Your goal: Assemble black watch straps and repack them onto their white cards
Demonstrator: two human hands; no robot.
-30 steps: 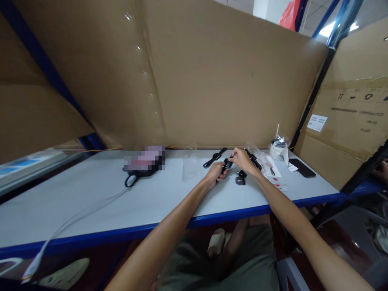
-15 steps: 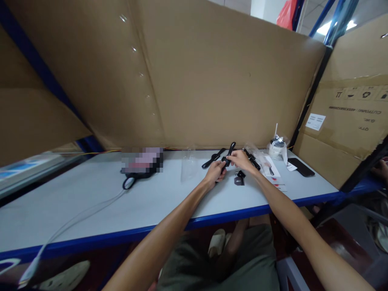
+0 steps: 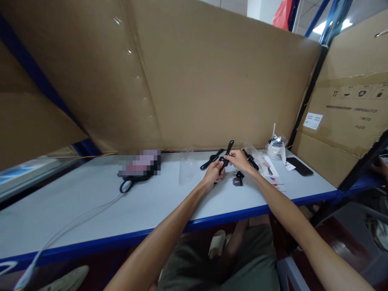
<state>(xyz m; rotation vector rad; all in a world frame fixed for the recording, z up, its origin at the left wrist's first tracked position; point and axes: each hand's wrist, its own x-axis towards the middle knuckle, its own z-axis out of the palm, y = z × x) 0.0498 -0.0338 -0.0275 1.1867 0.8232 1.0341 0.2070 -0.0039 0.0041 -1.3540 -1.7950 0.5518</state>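
Observation:
Over the table, a glossy black long-handled tool (image 3: 230, 146) is held between both hands, its rounded end pointing up and away from me. My left hand (image 3: 214, 173) wraps around its lower part, and my right hand (image 3: 238, 159) pinches it near the middle, fingers closed. The join between the hands is partly hidden by fingers. Just left of them lies another black tool (image 3: 209, 162) of similar shape. Small black pieces (image 3: 238, 178) rest on the table below my right wrist. More black tools (image 3: 252, 161) lie behind that wrist, partly covered.
A clear plastic bag (image 3: 187, 171) lies left of the hands. To the right are white printed boxes (image 3: 271, 171), a plastic-wrapped round item (image 3: 275, 148) and a black phone (image 3: 299, 166). A dark device (image 3: 156, 166) with a cable sits far left. Cardboard (image 3: 212, 81) walls the back.
The view has shifted slightly. Both hands keep hold of the black tool, with only small finger movement.

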